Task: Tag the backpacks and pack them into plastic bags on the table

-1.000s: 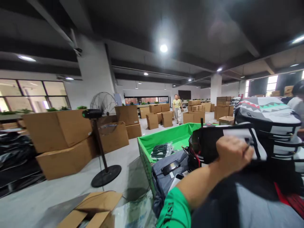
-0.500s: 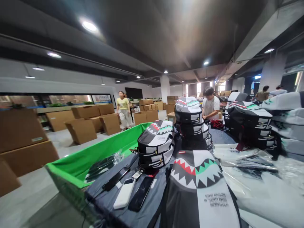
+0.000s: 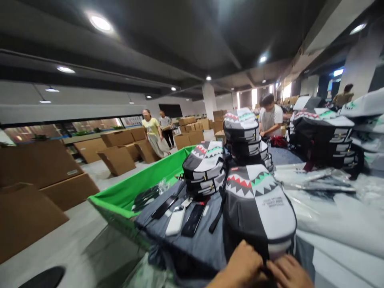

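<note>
A black-and-white backpack [image 3: 260,208] with a red and green shark-tooth print lies in front of me, its near end toward my body. At that near end my left hand [image 3: 245,258] is closed, its fingers curled at the dark lower edge of the bag. Close beside it, my right hand [image 3: 288,273] is also closed on the same edge. The fingertips are partly hidden, so the exact part pinched is unclear. Left of the backpack, a white phone-like device [image 3: 175,221] and a black phone [image 3: 193,220] rest on the grey cloth [image 3: 207,244].
Stacked matching backpacks [image 3: 204,168] stand behind, with another pile [image 3: 324,136] at right. Clear plastic bags [image 3: 327,208] cover the table's right side. A green-lined bin [image 3: 120,204] borders the left. Cardboard boxes [image 3: 39,164] fill the floor beyond; a co-worker [image 3: 271,116] stands across the table.
Both my hands have come into view at the backpack's near end. The view has tilted down and shifted. A walking person moved, and a second one behind shows more clearly.
</note>
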